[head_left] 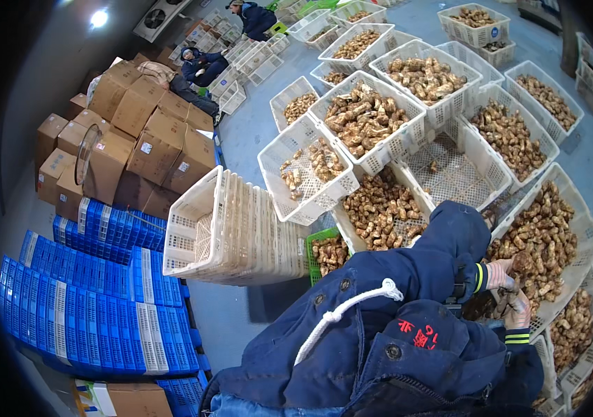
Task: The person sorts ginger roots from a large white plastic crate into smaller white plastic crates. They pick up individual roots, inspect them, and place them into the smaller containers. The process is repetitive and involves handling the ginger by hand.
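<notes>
My left hand (499, 274), in a dark blue sleeve with a yellow-striped cuff, is at the near side of a white plastic crate (583, 250) heaped with brown mushrooms (541, 237). Its fingers are around a mushroom with a broad round cap (523, 262). Just below, my right hand (517, 310) has its fingers bent in towards the left hand. Dark stains cover those fingers, and I cannot tell whether they grip anything. Part of the dark space beneath both hands is hidden by my sleeves.
More mushroom crates (366, 122) stand ahead, some stacked. A nearly bare crate (458, 167) holds one small piece. To the left are nested white crates (239, 229), blue crates (98, 313) and cardboard boxes (155, 140). People (202, 65) sit or bend farther back.
</notes>
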Demonstrator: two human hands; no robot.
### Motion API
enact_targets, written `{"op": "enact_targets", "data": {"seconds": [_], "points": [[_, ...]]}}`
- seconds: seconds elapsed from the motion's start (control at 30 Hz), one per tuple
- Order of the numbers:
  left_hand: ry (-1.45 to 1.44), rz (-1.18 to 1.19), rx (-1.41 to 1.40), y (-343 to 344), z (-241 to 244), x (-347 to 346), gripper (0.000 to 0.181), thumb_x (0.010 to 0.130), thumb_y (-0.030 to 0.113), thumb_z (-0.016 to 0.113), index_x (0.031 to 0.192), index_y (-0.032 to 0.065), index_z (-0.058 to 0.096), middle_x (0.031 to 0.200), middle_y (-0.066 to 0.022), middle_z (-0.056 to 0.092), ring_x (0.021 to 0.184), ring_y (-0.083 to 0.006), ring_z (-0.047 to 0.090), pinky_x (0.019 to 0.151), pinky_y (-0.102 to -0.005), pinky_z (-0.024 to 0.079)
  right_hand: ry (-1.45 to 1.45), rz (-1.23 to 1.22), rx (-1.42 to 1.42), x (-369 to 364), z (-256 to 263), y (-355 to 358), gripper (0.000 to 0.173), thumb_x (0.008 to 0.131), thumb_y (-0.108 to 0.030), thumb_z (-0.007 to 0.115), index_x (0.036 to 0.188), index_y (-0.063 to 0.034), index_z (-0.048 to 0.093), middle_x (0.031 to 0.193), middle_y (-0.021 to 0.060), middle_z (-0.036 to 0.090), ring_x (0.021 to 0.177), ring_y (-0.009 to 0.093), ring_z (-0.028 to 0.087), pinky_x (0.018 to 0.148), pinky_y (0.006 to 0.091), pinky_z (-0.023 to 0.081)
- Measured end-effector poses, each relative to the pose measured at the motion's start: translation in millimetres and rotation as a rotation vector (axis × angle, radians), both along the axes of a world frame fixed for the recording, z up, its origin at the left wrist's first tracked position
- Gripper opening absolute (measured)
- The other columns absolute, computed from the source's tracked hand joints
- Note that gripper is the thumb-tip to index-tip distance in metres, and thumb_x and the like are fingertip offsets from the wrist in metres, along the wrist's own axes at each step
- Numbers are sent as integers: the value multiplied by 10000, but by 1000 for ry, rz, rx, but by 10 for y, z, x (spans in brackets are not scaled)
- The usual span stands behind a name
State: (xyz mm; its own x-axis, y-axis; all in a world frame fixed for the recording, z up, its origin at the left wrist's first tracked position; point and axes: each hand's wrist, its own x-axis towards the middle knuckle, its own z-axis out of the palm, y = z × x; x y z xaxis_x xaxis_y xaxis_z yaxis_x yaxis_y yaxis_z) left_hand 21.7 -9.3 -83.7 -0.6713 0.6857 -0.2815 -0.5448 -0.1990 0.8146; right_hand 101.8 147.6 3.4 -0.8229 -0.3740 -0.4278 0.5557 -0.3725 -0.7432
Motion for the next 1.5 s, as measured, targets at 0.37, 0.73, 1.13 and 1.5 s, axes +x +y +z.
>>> {"op": "enact_targets", "data": {"seconds": [0.37, 0.73, 1.13, 1.5], "points": [[245, 32, -244, -22, 492, -6, 722, 671, 77, 754, 1295, -8, 402, 1187, -155, 571, 976, -193, 583, 708, -325, 502, 97, 60, 440, -74, -111, -83, 270, 828, -201, 493, 992, -15, 599, 612, 99, 604, 480, 181, 557, 478, 267, 441], [167, 90, -221, -55, 606, -33, 825, 584, 159, 797, 1262, -104, 407, 1207, -278, 531, 1101, -286, 547, 902, -356, 450, 156, 52, 481, -97, -338, 96, 232, 862, -229, 538, 944, -25, 614, 699, 41, 607, 544, 134, 549, 476, 260, 431], [287, 266, -602, -65, 298, -108, 586, 740, 201, 688, 1229, -27, 459, 1043, -165, 600, 900, -253, 572, 807, -327, 460, 58, -36, 444, -239, -709, 352, 261, 869, -236, 535, 904, 7, 624, 718, 83, 639, 576, 188, 593, 550, 304, 480], [781, -184, -214, -150, 395, 4, 208, 816, 143, 625, 1007, 63, 636, 922, -137, 649, 832, -289, 627, 699, -355, 503, 943, -73, 1168, -123, -913, 552, 279, 842, -12, 560, 1118, -43, 589, 1092, 68, 597, 985, 216, 571, 856, 334, 451]]}}
